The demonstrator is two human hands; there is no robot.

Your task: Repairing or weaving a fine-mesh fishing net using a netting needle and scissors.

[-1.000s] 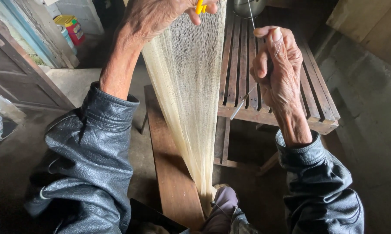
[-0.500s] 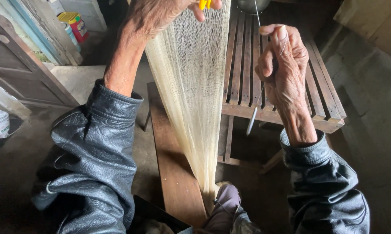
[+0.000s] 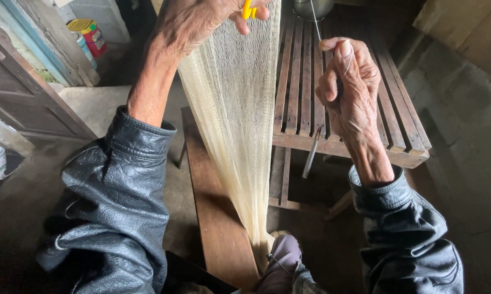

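My left hand (image 3: 199, 22) is pinching the top of the pale net (image 3: 234, 120) together with a small yellow tool (image 3: 247, 10), fingers closed, right at the upper edge of view. The net is fanning wide up there and narrowing down to a bunch by my knee. My right hand (image 3: 350, 90) is curling shut around a thin needle (image 3: 312, 155) that is poking out below the fist, with a fine thread (image 3: 314, 19) running up out of frame. It is hovering over the slatted wooden tabletop (image 3: 400, 125), near its front edge; open floor is showing to the right. A brown plank (image 3: 215, 218) is lying under the net. The yellow tool is mostly hidden. Far left, a yellow-lidded jar (image 3: 90, 35) is standing; its contents I cannot make out.
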